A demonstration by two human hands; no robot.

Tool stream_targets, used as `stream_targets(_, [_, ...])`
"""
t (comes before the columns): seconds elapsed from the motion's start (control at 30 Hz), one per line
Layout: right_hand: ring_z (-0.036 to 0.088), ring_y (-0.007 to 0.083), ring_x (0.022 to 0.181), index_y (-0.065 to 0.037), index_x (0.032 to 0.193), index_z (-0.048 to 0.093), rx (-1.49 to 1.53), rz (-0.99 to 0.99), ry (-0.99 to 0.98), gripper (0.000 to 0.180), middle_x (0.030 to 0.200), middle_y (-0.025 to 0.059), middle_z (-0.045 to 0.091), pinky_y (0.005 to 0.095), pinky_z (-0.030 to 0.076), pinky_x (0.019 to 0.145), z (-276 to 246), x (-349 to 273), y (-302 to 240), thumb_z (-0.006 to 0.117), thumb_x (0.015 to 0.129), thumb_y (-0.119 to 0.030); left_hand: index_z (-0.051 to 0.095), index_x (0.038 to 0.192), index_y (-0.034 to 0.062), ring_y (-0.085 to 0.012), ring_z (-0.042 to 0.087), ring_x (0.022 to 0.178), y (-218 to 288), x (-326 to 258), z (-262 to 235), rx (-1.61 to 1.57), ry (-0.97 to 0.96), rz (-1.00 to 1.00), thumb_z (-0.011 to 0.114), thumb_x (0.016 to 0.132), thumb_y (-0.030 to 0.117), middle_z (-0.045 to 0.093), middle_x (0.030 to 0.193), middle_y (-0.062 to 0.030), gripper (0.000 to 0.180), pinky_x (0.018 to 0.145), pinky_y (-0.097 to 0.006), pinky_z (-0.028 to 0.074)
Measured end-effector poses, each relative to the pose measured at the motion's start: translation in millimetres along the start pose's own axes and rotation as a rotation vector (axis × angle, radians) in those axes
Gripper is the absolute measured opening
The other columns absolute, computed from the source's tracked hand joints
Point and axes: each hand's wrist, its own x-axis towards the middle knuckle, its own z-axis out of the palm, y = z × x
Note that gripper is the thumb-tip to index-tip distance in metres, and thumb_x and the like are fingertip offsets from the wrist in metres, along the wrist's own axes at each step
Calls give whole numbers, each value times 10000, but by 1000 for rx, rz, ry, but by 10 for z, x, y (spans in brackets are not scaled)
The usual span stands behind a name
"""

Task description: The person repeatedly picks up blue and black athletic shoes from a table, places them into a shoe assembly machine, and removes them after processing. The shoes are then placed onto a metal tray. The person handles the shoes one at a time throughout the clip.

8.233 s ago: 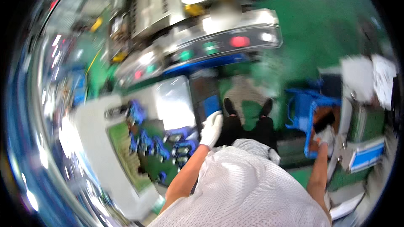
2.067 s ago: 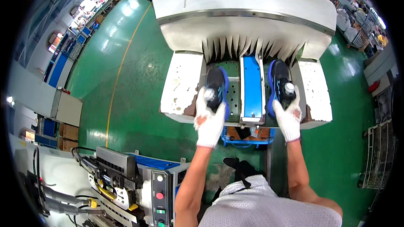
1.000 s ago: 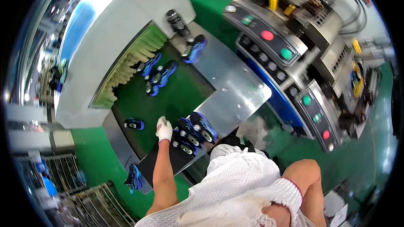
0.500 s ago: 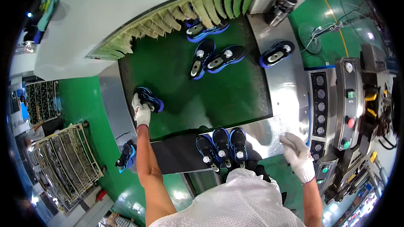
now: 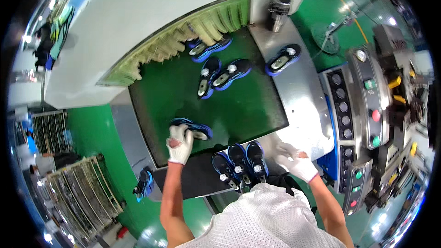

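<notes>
Curved shoe (image 5: 196, 126) moved rt; L knit grip (image 5: 179, 144) holding it; R knit grip (image 5: 297, 162) blurred, can't tell

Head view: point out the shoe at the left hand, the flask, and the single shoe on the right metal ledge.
Shoe (image 5: 195, 125) at the left hand (image 5: 179, 145): head view, on its upper, mid-length.
Flask (image 5: 279, 12): head view, middle of its side.
Single shoe (image 5: 283, 59): head view, near its middle.

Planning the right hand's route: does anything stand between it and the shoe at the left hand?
Yes: the three shoes, just left of the right hand, lie partly across the straight path to that shoe.
</notes>
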Motion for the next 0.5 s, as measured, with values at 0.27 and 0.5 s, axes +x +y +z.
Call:
stream_targets(0.27, [477, 456, 1374, 5, 1458, 433, -290, -278, 544, 758, 1453, 281, 489, 488, 393, 1155, -25, -397, 321, 736, 794, -201, 708, 1089, 97, -337, 676, 899, 3245, -670, 358, -489, -504, 652, 775, 821, 197, 635, 1031, -144, 294, 775, -425, 562])
stream_targets(0.5, [663, 176, 1012, -39, 1374, 589, 606, -71, 823, 626, 1144, 75, 710, 344, 533, 946, -1219, -2332, 1077, 823, 812, -187, 640, 1279, 3, -316, 670, 1119, 5652, -1306, 284, -749, -871, 1201, 841, 794, 129, 615, 1299, -195, 540, 882, -383, 598])
